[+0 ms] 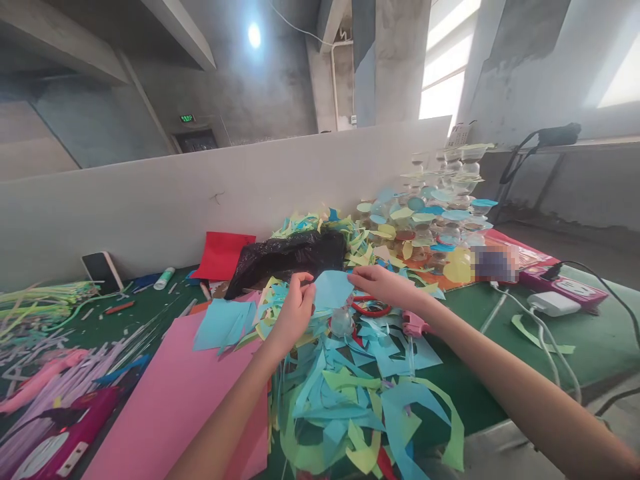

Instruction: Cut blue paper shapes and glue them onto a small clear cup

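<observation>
While the left hand (295, 313) and right hand (385, 287) hover above the green desk (480, 333), their closed fingers (363, 275) pinch a light-blue paper piece (333, 290) between them.

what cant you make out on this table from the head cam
In the head view:
- Pixelated patch, far right of the table: blurred, can't be identified.
- Red loop: paper scraps hide the rest of it, possibly scissors.
- Pink object: partly hidden by the right forearm.
- Black bag: its own plastic hides anything inside.
</observation>
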The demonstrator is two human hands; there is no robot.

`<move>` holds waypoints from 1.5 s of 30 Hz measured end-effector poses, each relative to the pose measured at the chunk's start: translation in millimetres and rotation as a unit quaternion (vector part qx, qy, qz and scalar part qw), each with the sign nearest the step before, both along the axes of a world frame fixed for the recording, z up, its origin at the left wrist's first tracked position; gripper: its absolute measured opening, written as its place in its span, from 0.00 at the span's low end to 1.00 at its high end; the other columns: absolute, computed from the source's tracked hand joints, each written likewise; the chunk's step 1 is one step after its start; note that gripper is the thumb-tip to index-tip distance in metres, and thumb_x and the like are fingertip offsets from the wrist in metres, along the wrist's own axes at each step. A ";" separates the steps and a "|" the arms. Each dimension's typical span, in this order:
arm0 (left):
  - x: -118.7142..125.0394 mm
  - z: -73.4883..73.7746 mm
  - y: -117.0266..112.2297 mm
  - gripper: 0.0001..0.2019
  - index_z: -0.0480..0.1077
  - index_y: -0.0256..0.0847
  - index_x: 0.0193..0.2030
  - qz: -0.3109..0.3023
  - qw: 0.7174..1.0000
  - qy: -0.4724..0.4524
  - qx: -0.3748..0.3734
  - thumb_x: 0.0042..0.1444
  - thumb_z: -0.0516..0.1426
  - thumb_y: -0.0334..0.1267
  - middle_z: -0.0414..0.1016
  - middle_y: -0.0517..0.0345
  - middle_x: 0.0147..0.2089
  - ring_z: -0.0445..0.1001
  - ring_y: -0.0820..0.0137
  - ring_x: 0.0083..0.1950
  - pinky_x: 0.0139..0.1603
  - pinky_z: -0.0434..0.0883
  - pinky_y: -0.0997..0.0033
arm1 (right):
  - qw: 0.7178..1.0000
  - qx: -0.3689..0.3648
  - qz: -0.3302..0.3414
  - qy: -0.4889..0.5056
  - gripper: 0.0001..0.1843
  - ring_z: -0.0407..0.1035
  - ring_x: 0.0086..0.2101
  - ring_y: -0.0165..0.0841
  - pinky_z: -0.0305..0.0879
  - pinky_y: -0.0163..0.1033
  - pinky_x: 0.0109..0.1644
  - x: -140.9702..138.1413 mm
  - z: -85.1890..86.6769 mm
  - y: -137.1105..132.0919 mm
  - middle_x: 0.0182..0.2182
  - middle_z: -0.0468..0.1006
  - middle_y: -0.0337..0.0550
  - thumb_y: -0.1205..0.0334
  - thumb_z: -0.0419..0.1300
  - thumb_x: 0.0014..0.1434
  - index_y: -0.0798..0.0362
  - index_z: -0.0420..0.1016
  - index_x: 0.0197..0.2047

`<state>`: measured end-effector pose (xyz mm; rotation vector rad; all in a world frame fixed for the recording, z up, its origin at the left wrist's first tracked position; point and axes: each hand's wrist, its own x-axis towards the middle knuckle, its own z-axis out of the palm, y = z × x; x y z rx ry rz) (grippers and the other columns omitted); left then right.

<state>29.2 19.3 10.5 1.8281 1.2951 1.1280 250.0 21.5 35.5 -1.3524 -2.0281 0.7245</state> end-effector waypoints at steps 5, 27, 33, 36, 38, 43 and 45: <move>4.0 -5.2 0.3 0.10 0.58 0.43 0.47 0.011 0.999 0.032 -0.003 0.64 0.44 0.42 0.55 0.68 0.25 0.62 0.73 0.24 0.27 0.60 0.73 | 0.999 -0.017 0.001 -0.049 0.22 0.49 0.21 0.27 0.43 0.35 0.24 2.9 0.1 -0.5 0.19 0.55 0.33 0.45 0.47 0.62 0.51 0.54 0.23; 6.7 -8.5 4.0 0.08 0.58 0.43 0.47 0.027 0.996 0.053 -0.062 0.63 0.44 0.40 0.51 0.70 0.22 0.58 0.73 0.23 0.25 0.54 0.74 | 0.996 -0.058 0.014 -0.073 0.20 0.47 0.20 0.27 0.43 0.36 0.25 8.1 -13.3 11.2 0.18 0.56 0.33 0.51 0.47 0.62 0.52 0.55 0.21; 6.0 -9.7 5.0 0.07 0.58 0.44 0.46 0.018 0.996 0.050 -0.066 0.63 0.44 0.39 0.52 0.70 0.21 0.60 0.73 0.23 0.25 0.56 0.74 | 0.995 -0.084 0.021 -0.041 0.20 0.47 0.21 0.27 0.44 0.36 0.25 9.1 -18.7 14.3 0.19 0.55 0.33 0.49 0.49 0.60 0.51 0.56 0.22; 6.3 -8.8 3.9 0.06 0.57 0.44 0.45 0.014 0.996 0.042 -0.076 0.64 0.44 0.38 0.52 0.70 0.21 0.60 0.73 0.22 0.25 0.55 0.75 | 0.995 -0.096 0.024 -0.034 0.20 0.47 0.21 0.27 0.44 0.36 0.25 9.4 -20.1 15.6 0.19 0.55 0.33 0.48 0.48 0.60 0.51 0.57 0.22; 6.2 -8.4 3.4 0.06 0.57 0.44 0.45 0.014 0.996 0.034 -0.082 0.64 0.44 0.38 0.52 0.70 0.21 0.59 0.73 0.22 0.24 0.55 0.75 | 0.994 -0.102 0.025 -0.029 0.20 0.46 0.21 0.27 0.43 0.36 0.25 9.7 -21.4 16.6 0.18 0.55 0.33 0.48 0.49 0.60 0.51 0.57 0.22; 5.4 -8.8 2.6 0.06 0.58 0.44 0.44 0.008 0.996 0.024 -0.087 0.63 0.45 0.39 0.52 0.70 0.22 0.59 0.74 0.21 0.24 0.55 0.75 | 0.992 -0.123 0.038 -0.008 0.20 0.46 0.21 0.27 0.45 0.36 0.25 9.8 -27.3 20.0 0.20 0.55 0.32 0.46 0.48 0.60 0.51 0.56 0.23; 5.1 -9.0 2.2 0.06 0.58 0.44 0.44 0.008 0.996 0.025 -0.088 0.63 0.45 0.39 0.52 0.70 0.22 0.59 0.74 0.21 0.24 0.54 0.75 | 0.991 -0.127 0.042 -0.001 0.20 0.46 0.21 0.27 0.46 0.36 0.25 9.5 -29.2 21.0 0.20 0.55 0.32 0.45 0.48 0.60 0.50 0.55 0.24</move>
